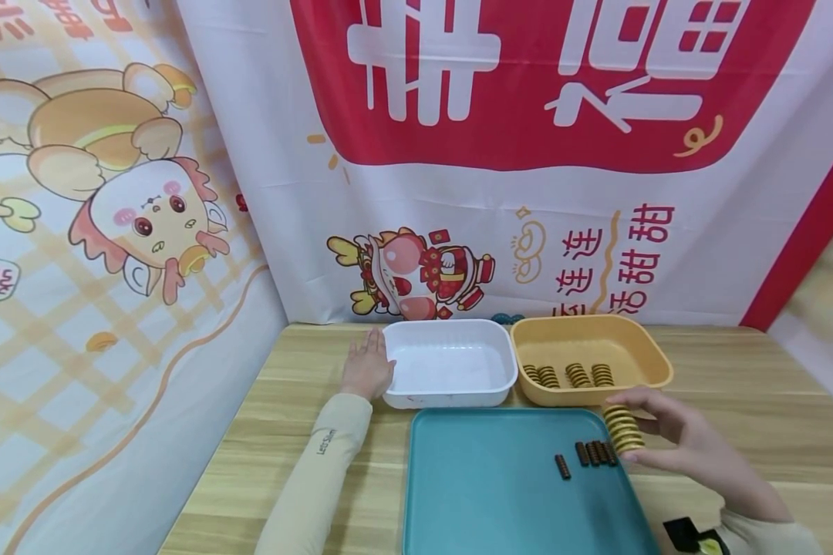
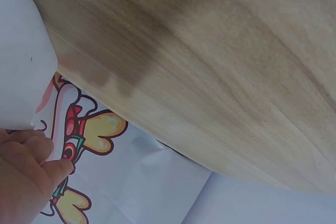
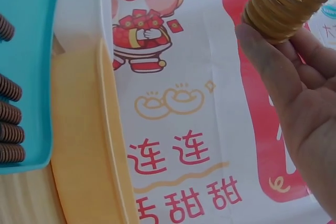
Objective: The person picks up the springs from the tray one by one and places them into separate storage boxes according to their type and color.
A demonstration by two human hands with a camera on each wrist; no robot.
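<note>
Golden disc stack [image 1: 623, 429] in the right hand [image 1: 690, 441]

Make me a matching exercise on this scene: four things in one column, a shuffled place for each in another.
Things
1. White basin
2. Yellow basin
3. Teal tray
4. Raised gold ribbed piece

Places
A. Under the dark brown ribbed pieces
B. In the grip of the right hand
C. Beside the left hand
D. Around several other gold ribbed pieces

Pairs: 1-C, 2-D, 3-A, 4-B
</note>
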